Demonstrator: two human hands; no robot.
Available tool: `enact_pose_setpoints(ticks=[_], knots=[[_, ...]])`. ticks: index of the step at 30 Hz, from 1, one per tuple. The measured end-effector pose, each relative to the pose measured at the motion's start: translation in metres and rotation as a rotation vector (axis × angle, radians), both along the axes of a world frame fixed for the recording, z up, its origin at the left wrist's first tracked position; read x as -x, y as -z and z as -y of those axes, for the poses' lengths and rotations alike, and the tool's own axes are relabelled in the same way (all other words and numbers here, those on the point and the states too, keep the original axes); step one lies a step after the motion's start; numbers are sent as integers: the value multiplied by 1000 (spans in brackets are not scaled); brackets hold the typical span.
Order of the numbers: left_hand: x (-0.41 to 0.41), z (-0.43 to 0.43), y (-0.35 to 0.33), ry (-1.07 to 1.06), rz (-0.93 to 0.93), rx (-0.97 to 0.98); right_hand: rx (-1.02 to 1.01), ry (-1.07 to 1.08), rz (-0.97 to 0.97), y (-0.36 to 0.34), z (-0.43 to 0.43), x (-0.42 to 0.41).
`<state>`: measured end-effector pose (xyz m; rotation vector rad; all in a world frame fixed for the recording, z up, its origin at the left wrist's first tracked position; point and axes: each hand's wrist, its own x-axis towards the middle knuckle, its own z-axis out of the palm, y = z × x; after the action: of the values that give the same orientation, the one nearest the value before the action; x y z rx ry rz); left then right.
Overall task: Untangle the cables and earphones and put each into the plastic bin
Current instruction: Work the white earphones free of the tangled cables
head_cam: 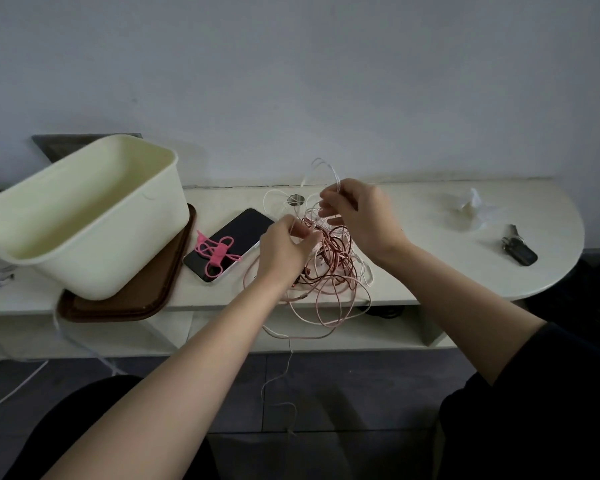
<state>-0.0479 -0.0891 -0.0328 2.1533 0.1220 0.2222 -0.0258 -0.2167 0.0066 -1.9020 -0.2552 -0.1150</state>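
A knot of pink, dark red and white cables (333, 265) lies at the table's front edge, with loops hanging over it toward the floor. My left hand (283, 247) pinches strands at the knot's left side. My right hand (357, 213) pinches a white cable (321, 168) that loops up above its fingers. The cream plastic bin (94, 216) stands tilted on a brown tray (136, 299) at the left, and nothing shows inside it.
A black phone (232, 237) lies between bin and knot, with a pink cable tie (217, 252) on it. A crumpled tissue (471, 209) and a key fob (518, 249) sit at the right. A white cord (21, 382) hangs off the table's left side.
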Motion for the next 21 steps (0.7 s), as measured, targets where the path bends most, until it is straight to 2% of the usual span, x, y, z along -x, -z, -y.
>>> enact_pose_setpoints(ticks=[4,10,15,18,21], knots=[[-2,-4,-1,11,27,3,36,-31,-40,1,0,3],[6,-4,-8,94,-39,-42,-32,1,81,-12,0,4],[16,-9,-24,50,-72,74,-89,50,167,-22,4,15],[24,-16,-26,72,-46,74,-113,34,138,-25,9,20],[33,-19,-24,105,-49,20,-45,-56,77,-24,12,28]])
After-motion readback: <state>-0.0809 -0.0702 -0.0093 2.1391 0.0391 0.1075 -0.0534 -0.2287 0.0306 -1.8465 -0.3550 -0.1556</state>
